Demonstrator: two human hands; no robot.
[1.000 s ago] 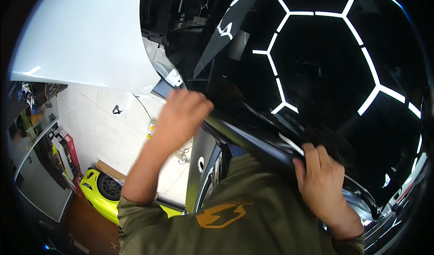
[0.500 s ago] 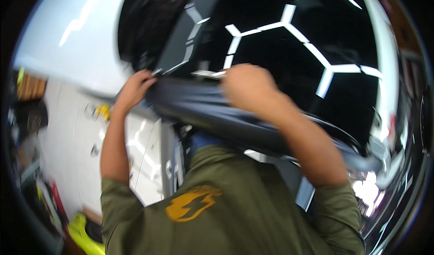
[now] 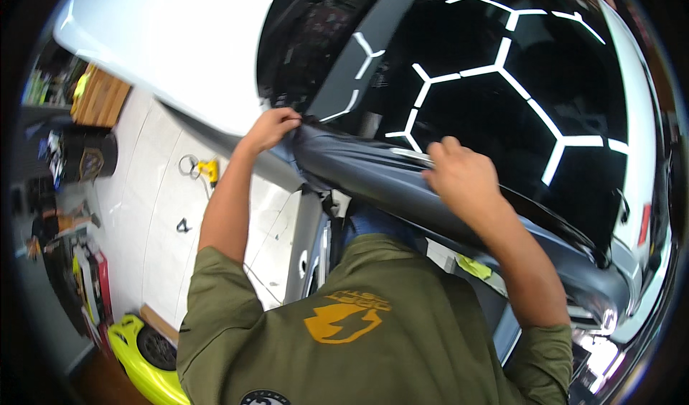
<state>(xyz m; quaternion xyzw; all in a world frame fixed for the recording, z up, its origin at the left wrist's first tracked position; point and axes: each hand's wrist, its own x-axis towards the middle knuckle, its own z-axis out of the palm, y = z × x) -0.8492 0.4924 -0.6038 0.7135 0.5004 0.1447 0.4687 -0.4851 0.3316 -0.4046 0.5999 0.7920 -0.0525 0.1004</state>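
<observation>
As one end of one dark grey sheet (image 3: 380,179) is pinched by the left hand (image 3: 271,129) in the middle of the frame, the right hand (image 3: 463,175) is curled over it, by one pale strip (image 3: 412,156); whether that is gripped cannot be told. Part is hidden by the right arm (image 3: 527,261). One black window (image 3: 488,110) is seen upper right, one yellow tool (image 3: 208,170) left, one lime car (image 3: 140,358) lower left.

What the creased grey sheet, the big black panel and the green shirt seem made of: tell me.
Creased grey sheet: probably satin plastic film; soft sheen, fine creases. Big black panel: glossy, likely glass, perhaps lacquered; crisp, mirror-like reflections. Green shirt: matte fabric, fibre unclear; loose folds.
</observation>
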